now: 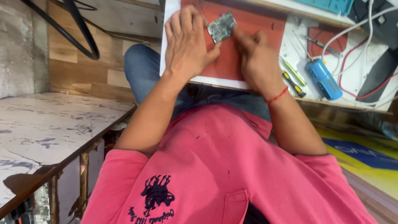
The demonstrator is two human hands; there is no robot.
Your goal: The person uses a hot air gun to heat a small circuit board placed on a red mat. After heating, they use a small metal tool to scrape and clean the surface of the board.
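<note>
1. The small green printed circuit board with silvery metal shields (221,27) lies on the red rubber work mat (253,29), at about twelve o'clock from the person's chest, tilted so one corner points toward one o'clock.

2. The left hand (186,43) rests flat on the mat at the board's seven o'clock side, fingers spread fairly wide, the thumb pressed against the board's lower edge to pin it. It holds nothing but that steadying contact.

3. The right hand (259,62) sits at the board's four o'clock, fingers curled narrow, the forefinger reaching to the board's right edge. Whether a fine tool is pinched in it I cannot tell; the knuckles hide the fingertips.

4. To do this well, I judge the left thumb should press on the bare edge, not on the shields, so the board cannot slide while the right hand works.

5. Keeping both wrists planted on the mat would likely steady small movements; the board is light and could skate off.

6. At three o'clock from the right hand lie a yellow-and-black handled screwdriver (293,84), a green-handled screwdriver (292,71) and a blue cylindrical plastic tool with a white cable (323,79) on the white bench top (356,70), near but apart from the mat.
</note>
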